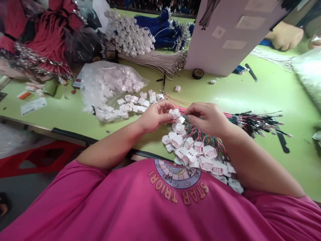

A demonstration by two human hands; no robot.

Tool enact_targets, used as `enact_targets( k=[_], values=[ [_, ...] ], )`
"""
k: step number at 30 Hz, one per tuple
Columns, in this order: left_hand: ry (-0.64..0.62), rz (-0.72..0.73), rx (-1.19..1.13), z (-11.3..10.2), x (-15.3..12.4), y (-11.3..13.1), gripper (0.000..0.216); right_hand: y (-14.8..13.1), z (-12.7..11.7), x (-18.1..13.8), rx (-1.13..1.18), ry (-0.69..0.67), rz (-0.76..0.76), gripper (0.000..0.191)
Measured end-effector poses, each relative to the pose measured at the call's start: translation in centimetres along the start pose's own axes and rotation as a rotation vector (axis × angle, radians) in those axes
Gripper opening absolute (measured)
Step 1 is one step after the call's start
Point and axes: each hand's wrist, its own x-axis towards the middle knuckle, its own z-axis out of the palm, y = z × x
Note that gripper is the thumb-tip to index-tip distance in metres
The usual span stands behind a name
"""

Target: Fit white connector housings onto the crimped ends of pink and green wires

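Observation:
My left hand pinches a small white plastic connector between thumb and fingers above the green table. My right hand is right beside it, fingers pinched together on a thin wire end that I can barely make out. Under both hands lies a bundle of red, green and black wires with metal tips pointing right. A heap of wired white connectors lies at the table's front edge, against my pink shirt.
A clear bag of loose white connectors lies left of the hands. Red wire bundles, white wired connectors and blue wires crowd the back. A white board stands upright, a tape roll beside it. Another person's hand is at top right.

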Motion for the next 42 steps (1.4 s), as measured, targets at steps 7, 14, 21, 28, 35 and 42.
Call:
enact_targets(
  k=[7, 14, 21, 28, 35, 42],
  values=[
    [-0.039, -0.072, -0.091, 0.3, -0.7, 0.4, 0.042, 0.0, 1.1, -0.3, -0.084, 0.121, 0.069, 0.016],
    [-0.023, -0.028, -0.013, 0.1, -0.8, 0.2, 0.042, 0.0, 1.3, -0.4, -0.136, 0.107, 0.011, 0.017],
    [0.004, 0.033, 0.204, 0.0, -0.6, -0.5, 0.047, 0.1, 2.0, -0.4, -0.208, 0.024, -0.006, 0.021],
    [0.016, 0.176, 0.290, 0.2, -0.6, -0.8, 0.042, 0.2, 1.6, 0.3, -0.081, -0.081, 0.073, 0.020],
    [0.027, 0.187, 0.447, 0.1, -1.4, 0.1, 0.038, 6.6, -0.3, 6.4, -0.324, -0.269, 0.289, 0.030],
    [0.010, 0.131, 0.388, 0.4, -1.8, 0.5, 0.035, 7.8, 1.2, 6.9, -0.442, -0.274, 0.410, 0.024]
  ],
)
